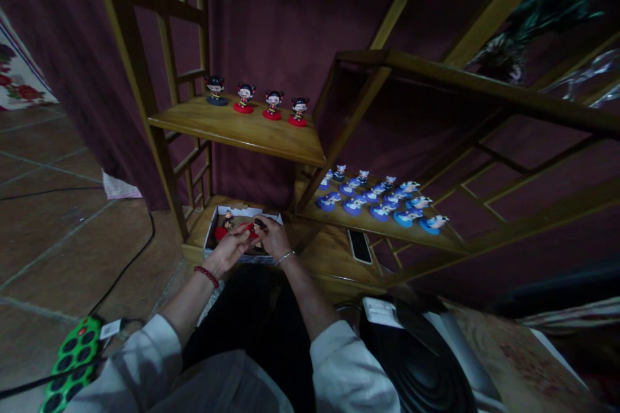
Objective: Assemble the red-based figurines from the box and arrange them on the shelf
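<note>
Over an open cardboard box (247,211) on the lower shelf, my left hand (230,251) pinches the red base of a small doll figurine (252,230). My right hand (275,240) has its fingers closed around the figurine's dark-haired head. The fingers partly cover the figurine. Inside the box, another figurine (228,219) lies near the left side, with a red round base (220,232) beside it. What else lies in the box under my hands is hard to make out.
Several black-haired figurines (272,103) stand in a row on the upper wooden shelf (232,132). Purple and blue-based figurines (355,202) fill the shelf at right. A phone (360,246) lies below them. A green power strip (72,361) rests on the floor at left.
</note>
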Available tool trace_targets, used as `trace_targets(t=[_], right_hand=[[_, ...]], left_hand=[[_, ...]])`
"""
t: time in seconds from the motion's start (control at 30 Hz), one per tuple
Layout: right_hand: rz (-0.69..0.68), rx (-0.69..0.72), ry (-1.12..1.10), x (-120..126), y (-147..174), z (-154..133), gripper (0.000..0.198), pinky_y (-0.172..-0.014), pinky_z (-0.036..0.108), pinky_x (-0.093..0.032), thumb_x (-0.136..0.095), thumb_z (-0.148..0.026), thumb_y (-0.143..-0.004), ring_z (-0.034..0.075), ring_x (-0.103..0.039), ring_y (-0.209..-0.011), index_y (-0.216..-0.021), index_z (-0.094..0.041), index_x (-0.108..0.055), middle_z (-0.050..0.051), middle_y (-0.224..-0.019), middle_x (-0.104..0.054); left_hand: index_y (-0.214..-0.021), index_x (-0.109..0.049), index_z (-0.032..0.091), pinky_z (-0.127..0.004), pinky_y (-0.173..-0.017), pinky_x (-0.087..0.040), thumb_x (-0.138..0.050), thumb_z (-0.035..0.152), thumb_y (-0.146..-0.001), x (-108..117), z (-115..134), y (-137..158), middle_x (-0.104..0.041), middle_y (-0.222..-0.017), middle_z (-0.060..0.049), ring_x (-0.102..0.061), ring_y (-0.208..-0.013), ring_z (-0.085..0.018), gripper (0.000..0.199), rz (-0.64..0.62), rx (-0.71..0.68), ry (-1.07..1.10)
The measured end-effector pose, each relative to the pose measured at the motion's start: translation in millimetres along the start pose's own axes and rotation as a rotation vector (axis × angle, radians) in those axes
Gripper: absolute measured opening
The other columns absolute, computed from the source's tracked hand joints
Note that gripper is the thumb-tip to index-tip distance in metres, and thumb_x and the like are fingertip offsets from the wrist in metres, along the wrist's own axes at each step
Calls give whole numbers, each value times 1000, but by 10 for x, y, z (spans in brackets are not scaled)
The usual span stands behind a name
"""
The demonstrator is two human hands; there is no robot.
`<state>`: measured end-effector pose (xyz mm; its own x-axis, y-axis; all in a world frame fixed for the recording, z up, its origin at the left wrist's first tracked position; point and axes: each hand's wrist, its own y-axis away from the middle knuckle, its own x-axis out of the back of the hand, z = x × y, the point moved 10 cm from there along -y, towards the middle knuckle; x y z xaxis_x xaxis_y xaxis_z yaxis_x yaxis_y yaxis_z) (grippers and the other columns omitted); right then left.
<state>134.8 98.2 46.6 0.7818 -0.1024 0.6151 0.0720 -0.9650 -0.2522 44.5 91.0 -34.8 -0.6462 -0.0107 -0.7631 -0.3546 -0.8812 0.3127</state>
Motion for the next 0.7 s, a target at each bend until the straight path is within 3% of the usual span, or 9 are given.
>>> trace_targets(t=[0.2,0.43,0.7], right_hand=[[20,-71,-35,-17,15,99,43,-84,30,-47,-54,-15,-71,14,-61,-83,-112,-28,-54,-1,-94,-65],[52,-110,-122,-50,1,194,39,-82,30,-48,-53,-19,-73,13,-62,-80,-111,-27,-56,-1,-88,-66],[79,-152,-132,-65,3,261,37,-83,30,-48,-57,-23,-72,14,-62,-81,-108,-27,-58,-1,-92,-67]], left_hand=[[-82,-61,10,-39,-89,-46,-46,-5,-75,-30,53,-20,-66,-81,-6,-63,-80,-15,22,-9,-23,0],[-78,-60,10,-38,-88,-46,-46,-5,-75,7,81,-37,-65,-77,-5,-63,-79,-14,21,32,-31,49],[-83,-61,10,-37,-88,-47,-46,-4,-76,-29,80,-28,-66,-80,-6,-63,-82,-15,22,-13,-37,2]])
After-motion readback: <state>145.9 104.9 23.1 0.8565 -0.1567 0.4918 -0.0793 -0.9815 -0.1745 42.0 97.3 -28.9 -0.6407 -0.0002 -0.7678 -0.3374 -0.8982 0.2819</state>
